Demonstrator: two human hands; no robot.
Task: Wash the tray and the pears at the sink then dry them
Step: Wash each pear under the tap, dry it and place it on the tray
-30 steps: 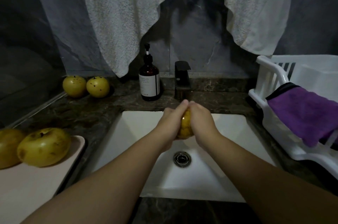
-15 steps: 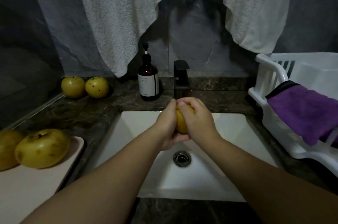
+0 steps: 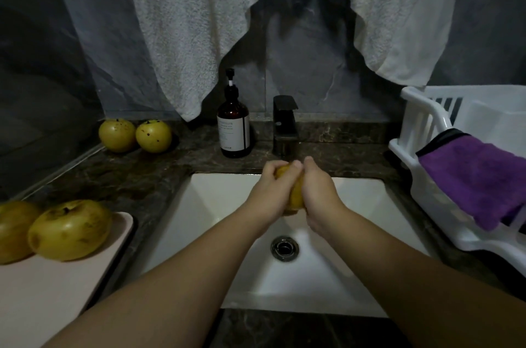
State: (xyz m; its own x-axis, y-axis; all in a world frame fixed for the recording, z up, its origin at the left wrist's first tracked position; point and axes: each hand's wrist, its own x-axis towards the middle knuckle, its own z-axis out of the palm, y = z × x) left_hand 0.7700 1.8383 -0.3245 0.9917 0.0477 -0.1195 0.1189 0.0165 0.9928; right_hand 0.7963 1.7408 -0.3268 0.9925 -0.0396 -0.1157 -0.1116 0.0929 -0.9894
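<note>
Dark marble table, white sink (image 3: 216,205) under the tap (image 3: 285,125). Step looks like pear wash: left hand (image 3: 271,191) and right hand (image 3: 318,194) both hold one pear (image 3: 296,197), sandwiched between the palms above the basin. Next: probably rinse, then set it aside; wet skin may slip. Tray (image 3: 57,285) with two pears sits left, unwashed.

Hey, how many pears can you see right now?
5. Two pears on the tray: at the frame edge. Two on the back counter. One held between both hands over the sink.
</note>
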